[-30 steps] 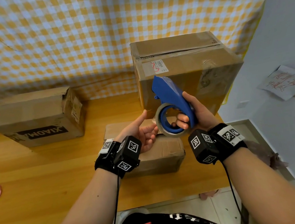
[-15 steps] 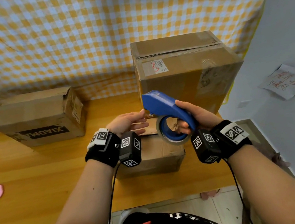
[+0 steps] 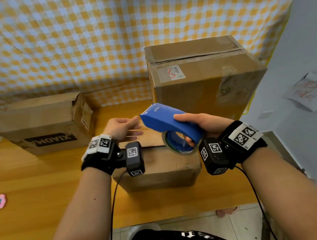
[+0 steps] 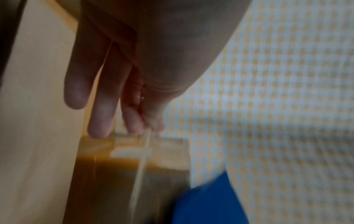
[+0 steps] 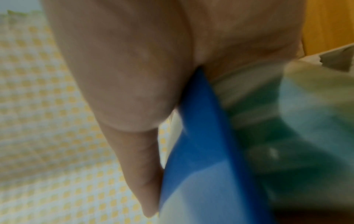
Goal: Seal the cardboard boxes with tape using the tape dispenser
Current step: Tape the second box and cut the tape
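Directly below both hands sat the small box (image 3: 159, 167), seam running left-right; right hand (image 3: 203, 124) gripped tape dispenser (image 3: 169, 122), nose leftward toward open, empty left hand (image 3: 123, 127).

Both forearms reached forward, bare, each wrist strapped in a black band carrying a small camera. The left hand (image 3: 122, 128) was held palm inward, fingers (image 4: 101, 109) straight and loosely together, gripping nothing. The right hand (image 3: 203, 123) was curled around the blue tape dispenser (image 3: 165, 122), thumb (image 5: 138, 163) lying along its top.
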